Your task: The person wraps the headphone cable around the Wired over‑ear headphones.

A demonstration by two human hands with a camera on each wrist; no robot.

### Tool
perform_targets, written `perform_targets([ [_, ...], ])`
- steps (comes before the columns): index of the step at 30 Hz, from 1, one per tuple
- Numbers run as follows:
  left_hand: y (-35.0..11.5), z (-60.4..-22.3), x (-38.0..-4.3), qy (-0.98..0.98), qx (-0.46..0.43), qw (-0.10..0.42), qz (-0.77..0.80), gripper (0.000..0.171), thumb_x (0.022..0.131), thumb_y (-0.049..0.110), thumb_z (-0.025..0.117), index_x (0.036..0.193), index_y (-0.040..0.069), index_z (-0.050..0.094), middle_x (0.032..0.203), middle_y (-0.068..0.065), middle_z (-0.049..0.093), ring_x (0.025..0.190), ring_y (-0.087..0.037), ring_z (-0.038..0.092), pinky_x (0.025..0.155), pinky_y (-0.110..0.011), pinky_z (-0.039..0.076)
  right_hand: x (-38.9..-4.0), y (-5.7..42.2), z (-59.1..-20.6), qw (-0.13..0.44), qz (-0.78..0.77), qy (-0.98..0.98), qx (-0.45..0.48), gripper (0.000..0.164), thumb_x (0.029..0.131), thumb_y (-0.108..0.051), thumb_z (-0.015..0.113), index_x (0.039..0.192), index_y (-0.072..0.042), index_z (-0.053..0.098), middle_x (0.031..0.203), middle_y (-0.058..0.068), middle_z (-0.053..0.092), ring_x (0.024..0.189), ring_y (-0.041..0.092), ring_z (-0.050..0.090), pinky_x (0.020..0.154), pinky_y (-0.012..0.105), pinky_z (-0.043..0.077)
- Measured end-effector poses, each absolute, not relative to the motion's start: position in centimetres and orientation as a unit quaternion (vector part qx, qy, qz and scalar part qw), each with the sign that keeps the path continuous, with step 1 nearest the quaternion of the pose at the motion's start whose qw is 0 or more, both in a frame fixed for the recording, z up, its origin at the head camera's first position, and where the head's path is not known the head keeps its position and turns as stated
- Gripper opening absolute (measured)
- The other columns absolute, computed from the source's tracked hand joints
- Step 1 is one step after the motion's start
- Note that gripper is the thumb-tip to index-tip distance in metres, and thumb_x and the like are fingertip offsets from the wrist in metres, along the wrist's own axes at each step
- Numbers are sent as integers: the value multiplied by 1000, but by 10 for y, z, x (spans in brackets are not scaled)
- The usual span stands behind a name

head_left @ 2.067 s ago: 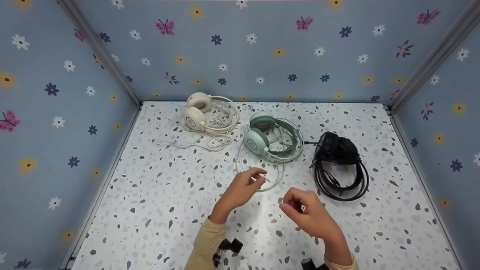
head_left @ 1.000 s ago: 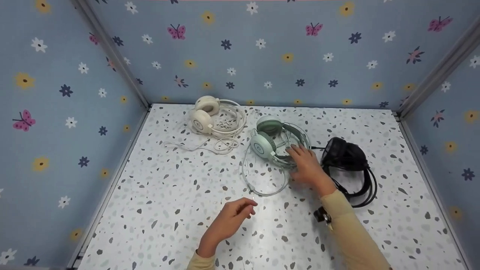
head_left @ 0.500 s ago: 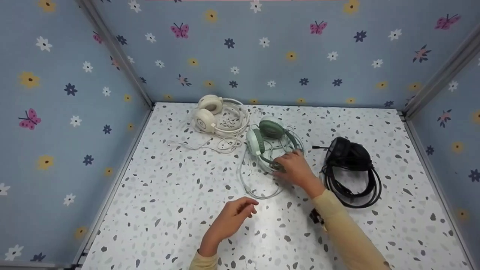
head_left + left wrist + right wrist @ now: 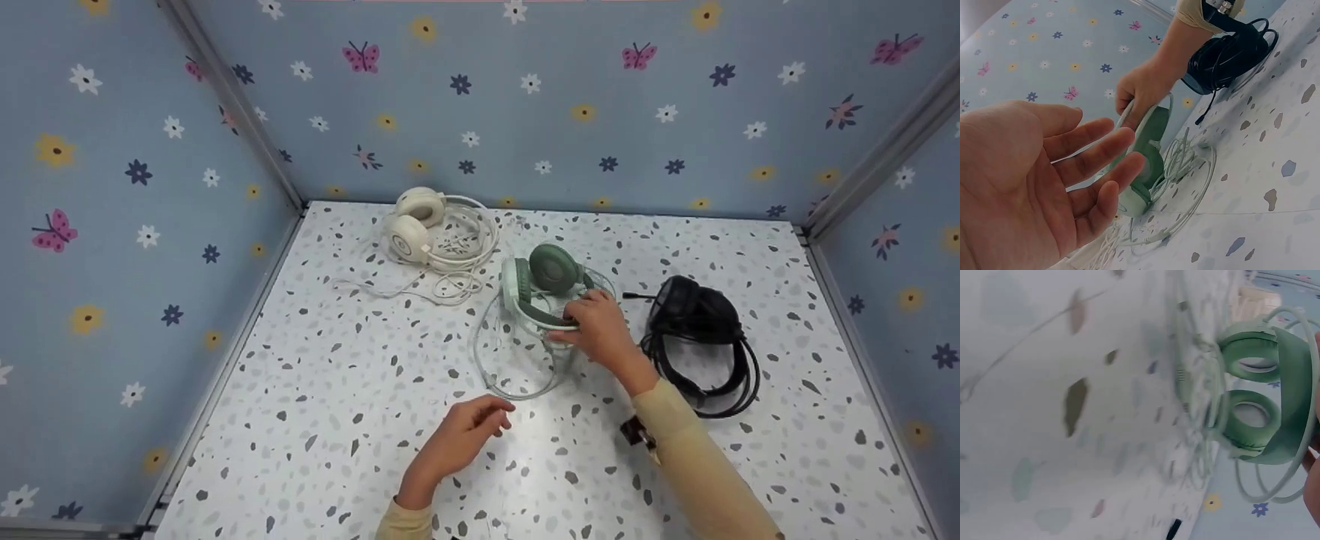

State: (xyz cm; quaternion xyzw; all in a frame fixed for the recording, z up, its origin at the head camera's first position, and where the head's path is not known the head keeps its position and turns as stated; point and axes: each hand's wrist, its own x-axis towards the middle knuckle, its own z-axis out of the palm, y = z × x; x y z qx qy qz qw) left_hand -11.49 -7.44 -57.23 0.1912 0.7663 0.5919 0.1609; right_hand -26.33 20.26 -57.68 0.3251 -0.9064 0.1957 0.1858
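Observation:
Pale green headphones (image 4: 551, 274) with dark green ear pads are gripped at the headband by my right hand (image 4: 602, 330). In the right wrist view the headband (image 4: 1294, 391) stands raised and both ear cups face the camera, with the cable bunched below. My left hand (image 4: 457, 435) is held in front, apart from the headphones, fingers loosely bent and nothing in it. Its palm (image 4: 1016, 185) shows in the left wrist view. The green cable (image 4: 480, 360) loops on the table in front of the headphones.
Cream headphones (image 4: 411, 238) with a coiled cable lie at the back left. A black headset (image 4: 694, 311) with a microphone boom (image 4: 637, 295) lies to the right, close to my right forearm. Flowered panels (image 4: 525, 112) enclose the speckled table (image 4: 337, 450) at the back and sides.
My right hand has reached over to the green headphones, taken hold of the headband and tilted it up off the table. My left hand has drawn back towards me and then stayed still.

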Motion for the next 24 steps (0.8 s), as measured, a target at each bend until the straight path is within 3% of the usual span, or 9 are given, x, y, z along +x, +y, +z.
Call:
perform_targets([
  [3, -74, -571, -118, 767, 192, 165, 589, 25, 105, 23, 46, 118, 13, 64, 94, -4, 65, 86, -26, 63, 72, -30, 50, -255, 196, -565, 161, 173, -914, 330, 65, 53, -68, 80, 76, -14, 53, 65, -4, 53, 65, 20, 35, 74, 46, 33],
  [5, -73, -571, -119, 767, 190, 170, 588, 25, 105, 24, 46, 118, 14, 65, 94, -3, 65, 87, -26, 63, 72, -31, 50, -248, 192, -558, 136, 136, -915, 355, 74, 45, -72, 81, 81, -14, 52, 66, -5, 50, 67, 20, 34, 73, 46, 32],
  [8, -73, -571, -121, 768, 190, 172, 587, 25, 105, 25, 46, 118, 14, 65, 95, -3, 65, 86, -24, 63, 72, -31, 50, -238, 188, -551, 111, 79, -906, 400, 79, 41, -69, 86, 85, -14, 50, 70, -5, 48, 71, 21, 36, 72, 46, 33],
  [10, -75, -570, -121, 766, 190, 171, 590, 25, 105, 24, 46, 118, 12, 64, 95, -4, 65, 86, -23, 63, 71, -31, 50, -232, 188, -547, 107, 46, -897, 426, 75, 44, -59, 91, 88, -12, 51, 73, -3, 48, 74, 23, 39, 71, 45, 36],
  [12, -77, -570, -121, 768, 186, 168, 590, 26, 105, 23, 46, 119, 11, 64, 96, -5, 65, 86, -23, 63, 71, -30, 49, -226, 189, -544, 113, 22, -887, 446, 57, 57, -37, 92, 89, -11, 52, 76, 0, 49, 75, 24, 42, 70, 43, 38],
  [14, -79, -569, -121, 769, 178, 166, 591, 25, 105, 21, 46, 119, 10, 64, 97, -6, 65, 87, -24, 63, 72, -32, 50, -223, 192, -542, 130, 21, -881, 454, 40, 64, -12, 84, 88, -10, 52, 77, 2, 50, 75, 26, 45, 69, 42, 40],
  [16, -80, -568, -121, 768, 170, 165, 595, 25, 105, 20, 45, 120, 9, 63, 97, -8, 66, 88, -27, 63, 73, -35, 50, -222, 195, -540, 151, 37, -882, 444, 35, 64, 4, 75, 87, -9, 51, 78, 3, 50, 75, 26, 46, 69, 42, 40],
  [21, -81, -551, -118, 756, 164, 168, 612, 25, 105, 11, 45, 119, 2, 62, 98, -20, 64, 89, -40, 61, 74, -33, 51, -224, 204, -542, 188, 79, -895, 396, 44, 64, -4, 83, 88, -7, 47, 82, 6, 47, 76, 28, 45, 71, 43, 37],
  [24, -82, -537, -115, 753, 163, 171, 614, 25, 104, 9, 45, 118, -3, 62, 98, -22, 63, 89, -43, 60, 75, -35, 52, -226, 209, -545, 208, 77, -894, 388, 37, 70, 0, 78, 86, -5, 44, 79, 7, 45, 72, 28, 46, 70, 41, 37],
])
